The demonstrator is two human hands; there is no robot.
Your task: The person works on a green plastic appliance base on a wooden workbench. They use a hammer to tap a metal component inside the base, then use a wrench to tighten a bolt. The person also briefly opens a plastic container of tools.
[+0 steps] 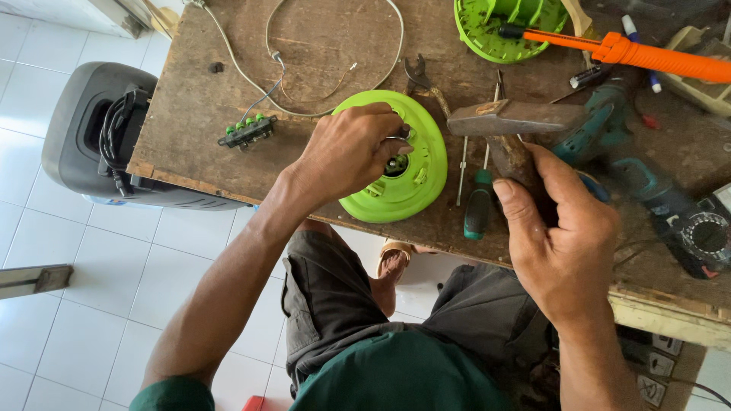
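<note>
Here, left hand [346,152] sits on the round green cover [396,156] at the table's [198,106] near edge, fingers pinched narrow on a small metal piece [401,138] over the cover's centre hole. Right hand [560,236] grips a hammer [512,122] by its handle, head just right of the cover. Screwdriver [478,205] lies btwn them.

Lime green showing bright against a dull brown bench

A lime-green round housing [396,164] is lying on the brown wooden workbench [198,99]; far right, an orange tube [647,55] is glowing, a teal drill [609,144] is sitting near a green-handled screwdriver [478,205], a black switch block [247,131] is showing green buttons.
</note>
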